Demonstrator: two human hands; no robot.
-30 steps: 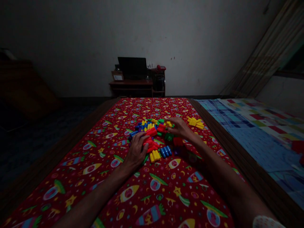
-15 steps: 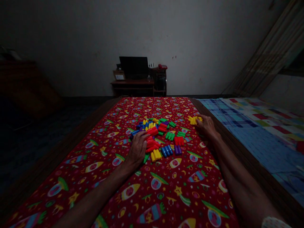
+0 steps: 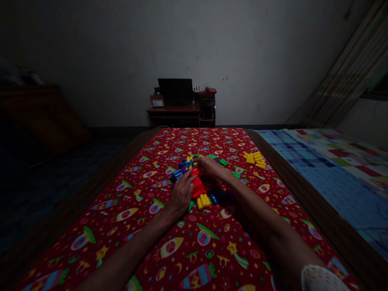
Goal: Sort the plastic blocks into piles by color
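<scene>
A heap of colourful plastic toy blocks with rounded prongs lies on a red patterned cloth point(image 3: 169, 246). My left hand point(image 3: 180, 195) rests at the heap's near left, fingers stretched over red blocks point(image 3: 198, 186). My right hand point(image 3: 210, 166) reaches across the heap from the right, its fingers bent down among the blocks beside a yellow piece; its fingertips are partly hidden. In front of the hands lie a yellow block point(image 3: 203, 201) and a blue block point(image 3: 214, 198), the latter partly under my right forearm. Apart, to the right, sits a group of yellow blocks point(image 3: 254, 159).
A brown surface point(image 3: 266, 155) borders the cloth. Beyond it on the right lies blue and checked bedding point(image 3: 312, 173). Against the far wall stands a small desk point(image 3: 174, 110) with a dark monitor point(image 3: 176, 91) and a red telephone point(image 3: 210, 90). Dark wooden furniture point(image 3: 39, 113) stands left.
My right hand has moved left from the yellow group to the heap, leaving yellow blocks lying on the cloth. My left hand stays on the red blocks. The view has shifted slightly.
</scene>
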